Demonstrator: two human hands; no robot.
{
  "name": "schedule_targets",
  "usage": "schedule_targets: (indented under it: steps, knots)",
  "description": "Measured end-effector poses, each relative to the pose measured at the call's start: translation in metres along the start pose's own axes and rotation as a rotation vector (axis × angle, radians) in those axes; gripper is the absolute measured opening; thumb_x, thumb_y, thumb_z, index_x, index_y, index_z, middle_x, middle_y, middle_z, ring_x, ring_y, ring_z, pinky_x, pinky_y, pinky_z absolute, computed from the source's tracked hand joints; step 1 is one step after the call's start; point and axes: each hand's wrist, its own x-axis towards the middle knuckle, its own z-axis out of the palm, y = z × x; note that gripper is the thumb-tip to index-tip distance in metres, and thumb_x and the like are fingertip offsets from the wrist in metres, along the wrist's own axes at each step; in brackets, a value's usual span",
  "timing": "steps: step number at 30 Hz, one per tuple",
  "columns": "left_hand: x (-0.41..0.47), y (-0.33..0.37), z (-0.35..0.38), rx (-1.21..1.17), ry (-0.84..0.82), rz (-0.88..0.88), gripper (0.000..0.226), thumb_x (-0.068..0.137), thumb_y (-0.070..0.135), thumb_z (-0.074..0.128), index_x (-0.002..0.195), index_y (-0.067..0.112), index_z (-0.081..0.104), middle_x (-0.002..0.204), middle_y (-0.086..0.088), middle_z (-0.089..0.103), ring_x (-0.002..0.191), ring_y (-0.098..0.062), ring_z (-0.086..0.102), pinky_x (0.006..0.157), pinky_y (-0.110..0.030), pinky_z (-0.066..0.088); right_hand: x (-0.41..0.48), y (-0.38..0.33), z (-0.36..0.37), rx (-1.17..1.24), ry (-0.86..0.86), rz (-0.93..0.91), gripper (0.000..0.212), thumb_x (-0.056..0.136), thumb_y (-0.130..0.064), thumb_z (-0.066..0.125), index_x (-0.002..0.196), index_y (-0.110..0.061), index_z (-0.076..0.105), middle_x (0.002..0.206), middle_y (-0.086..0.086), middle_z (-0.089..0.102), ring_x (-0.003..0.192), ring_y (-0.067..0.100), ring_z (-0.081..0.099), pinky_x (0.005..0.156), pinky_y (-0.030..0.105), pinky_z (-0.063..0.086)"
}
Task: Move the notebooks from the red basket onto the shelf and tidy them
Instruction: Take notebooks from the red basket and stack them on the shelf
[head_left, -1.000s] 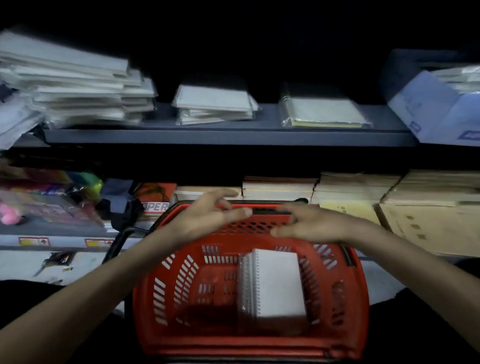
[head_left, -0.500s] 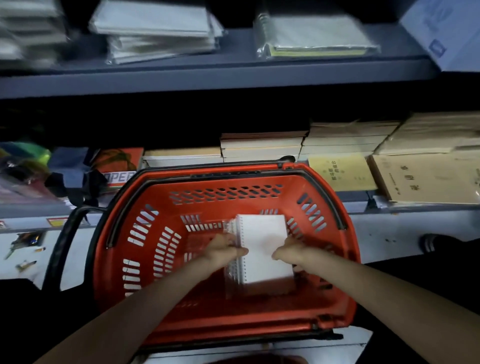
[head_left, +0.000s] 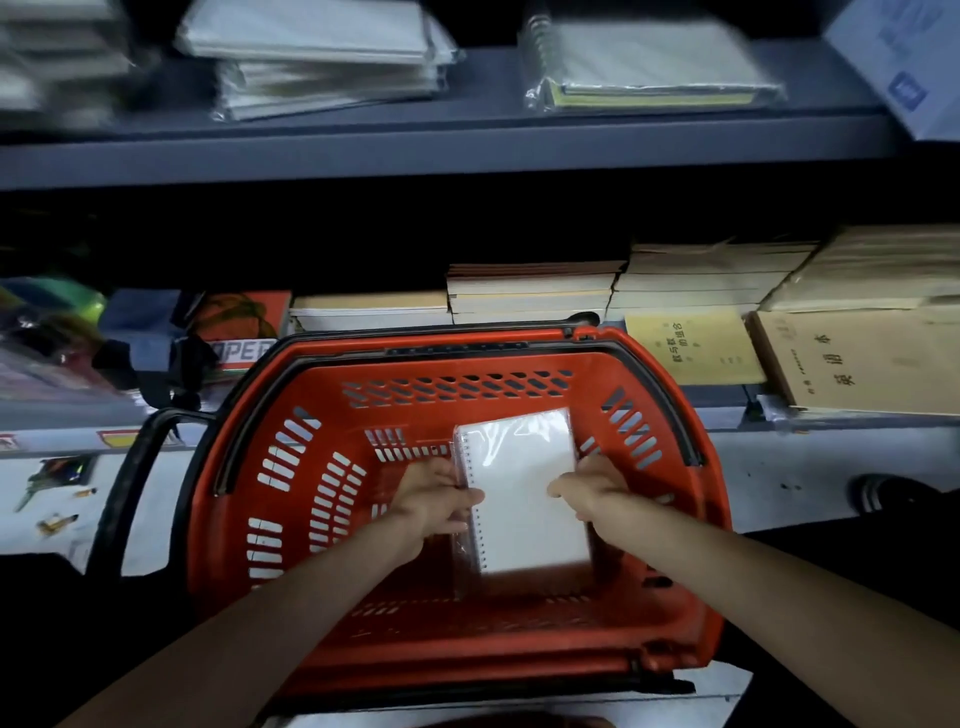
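Note:
A red plastic basket (head_left: 291, 467) stands in front of me, below the shelves. Inside it lies a stack of white spiral notebooks (head_left: 519, 483) wrapped in clear film. My left hand (head_left: 436, 499) grips the stack's left, spiral side. On the opposite edge my right hand (head_left: 592, 488) holds the stack too. How many notebooks the stack has I cannot tell. The grey upper shelf (head_left: 467, 150) carries wrapped notebook piles (head_left: 322, 57) and a spiral pad (head_left: 649, 62).
Brown and yellow exercise books (head_left: 691, 353) fill the lower shelf right of the basket. Coloured packets and a dark pouch (head_left: 140, 343) crowd its left part. The basket's black handle (head_left: 124, 483) hangs down at the left. A blue-white box (head_left: 904, 62) sits top right.
Both hands came down from above the basket's far rim and closed on the notebook stack. The view tilted downward, and the stack now appears slightly raised at its far end.

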Motion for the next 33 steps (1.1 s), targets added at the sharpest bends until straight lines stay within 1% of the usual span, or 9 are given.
schedule_targets:
  steps: [3, 7, 10, 13, 16, 20, 26, 30, 33]
  knots:
    - [-0.007, 0.010, -0.011, -0.042, -0.007, 0.081, 0.019, 0.089, -0.003, 0.077, 0.100, 0.008, 0.066, 0.098, -0.006, 0.074, 0.089, -0.020, 0.074, 0.075, -0.037, 0.063, -0.011, -0.010, -0.005, 0.075, 0.040, -0.102, 0.024, 0.082, -0.020, 0.080, 0.103, -0.013, 0.070, 0.111, 0.006, 0.075, 0.105, 0.029, 0.071, 0.082, 0.031, 0.054]
    - [-0.026, 0.033, -0.037, -0.094, 0.014, 0.237, 0.017, 0.089, -0.007, 0.074, 0.088, 0.008, 0.065, 0.088, -0.003, 0.072, 0.080, -0.012, 0.071, 0.068, -0.028, 0.061, -0.033, -0.029, -0.013, 0.196, 0.163, -0.251, 0.027, 0.077, -0.026, 0.086, 0.084, -0.011, 0.066, 0.084, 0.005, 0.073, 0.080, 0.025, 0.069, 0.069, 0.035, 0.051]
    - [-0.045, 0.054, -0.063, -0.117, 0.025, 0.411, 0.009, 0.091, -0.005, 0.073, 0.097, 0.002, 0.071, 0.099, -0.015, 0.077, 0.092, -0.022, 0.072, 0.082, -0.037, 0.061, -0.054, -0.045, -0.022, 0.360, 0.161, -0.407, 0.028, 0.076, -0.022, 0.089, 0.074, -0.016, 0.061, 0.072, 0.000, 0.067, 0.070, 0.020, 0.063, 0.064, 0.034, 0.046]
    - [-0.068, 0.078, -0.084, -0.127, 0.016, 0.566, 0.017, 0.094, 0.001, 0.072, 0.107, 0.010, 0.077, 0.109, -0.011, 0.080, 0.104, -0.024, 0.074, 0.096, -0.041, 0.058, -0.080, -0.063, -0.038, 0.537, 0.143, -0.566, 0.022, 0.078, -0.010, 0.087, 0.084, -0.014, 0.066, 0.079, 0.001, 0.070, 0.072, 0.015, 0.064, 0.068, 0.032, 0.051]
    - [-0.088, 0.101, -0.100, -0.156, 0.028, 0.677, 0.022, 0.095, 0.006, 0.072, 0.115, 0.015, 0.078, 0.111, -0.008, 0.080, 0.106, -0.023, 0.074, 0.095, -0.035, 0.058, -0.097, -0.074, -0.055, 0.548, 0.093, -0.707, 0.028, 0.082, 0.003, 0.080, 0.102, -0.015, 0.070, 0.096, -0.004, 0.076, 0.080, -0.002, 0.071, 0.073, 0.015, 0.055]
    - [-0.113, 0.127, -0.107, -0.285, 0.022, 0.750, 0.025, 0.096, 0.009, 0.071, 0.117, 0.021, 0.075, 0.114, 0.001, 0.080, 0.107, -0.010, 0.072, 0.091, -0.028, 0.058, -0.105, -0.079, -0.068, 0.495, 0.050, -0.849, 0.043, 0.090, 0.006, 0.070, 0.116, -0.027, 0.066, 0.113, -0.011, 0.076, 0.106, 0.005, 0.072, 0.093, 0.024, 0.057]
    - [-0.133, 0.150, -0.120, -0.508, 0.110, 0.855, 0.029, 0.091, 0.011, 0.076, 0.118, 0.021, 0.072, 0.110, -0.001, 0.079, 0.106, -0.016, 0.075, 0.085, -0.027, 0.060, -0.132, -0.100, -0.083, 0.624, 0.037, -0.982, 0.037, 0.094, 0.010, 0.063, 0.116, -0.020, 0.065, 0.108, -0.002, 0.079, 0.090, 0.016, 0.075, 0.073, 0.028, 0.062]
    - [-0.137, 0.147, -0.125, -0.298, 0.197, 0.918, 0.046, 0.091, 0.021, 0.080, 0.134, 0.028, 0.065, 0.119, -0.001, 0.076, 0.112, -0.015, 0.072, 0.096, -0.030, 0.058, -0.149, -0.113, -0.090, 0.664, 0.026, -1.044, 0.035, 0.095, 0.005, 0.064, 0.122, -0.018, 0.065, 0.108, -0.002, 0.079, 0.073, 0.026, 0.076, 0.068, 0.025, 0.059]
    - [-0.141, 0.142, -0.122, -0.185, 0.158, 0.954, 0.063, 0.087, 0.018, 0.083, 0.136, 0.045, 0.054, 0.106, -0.003, 0.077, 0.096, -0.011, 0.074, 0.084, -0.020, 0.055, -0.160, -0.123, -0.092, 0.764, -0.029, -1.036, 0.037, 0.095, 0.006, 0.063, 0.125, -0.015, 0.063, 0.108, 0.001, 0.079, 0.087, 0.025, 0.077, 0.069, 0.028, 0.062]
